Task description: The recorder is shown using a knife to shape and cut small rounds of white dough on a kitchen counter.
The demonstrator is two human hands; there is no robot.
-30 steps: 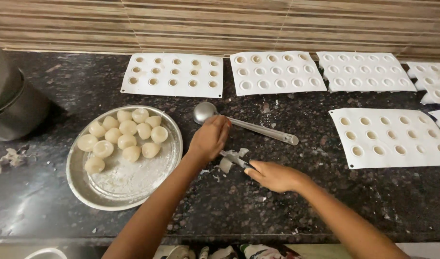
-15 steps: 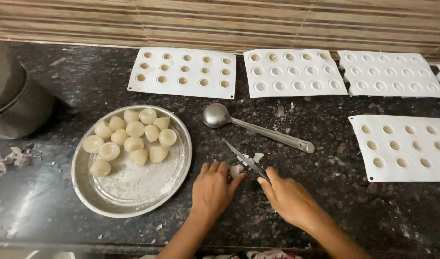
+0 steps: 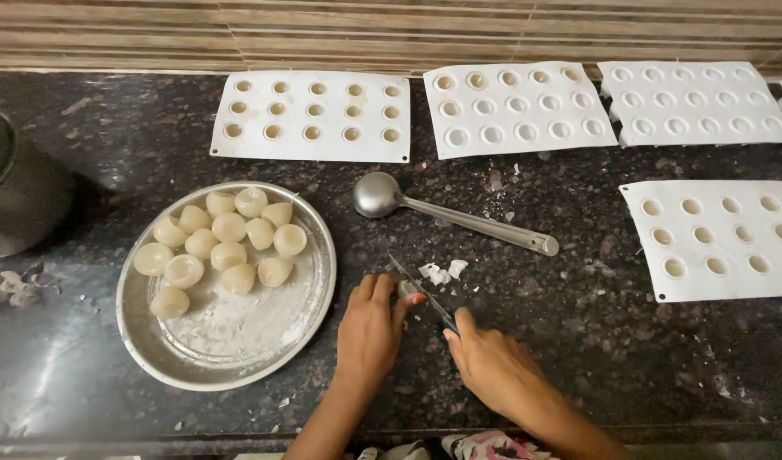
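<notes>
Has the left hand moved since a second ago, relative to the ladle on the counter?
Yes. The left hand was up by the bowl of the ladle; now it rests lower, toward the counter's near edge, beside the knife in the right hand.
</notes>
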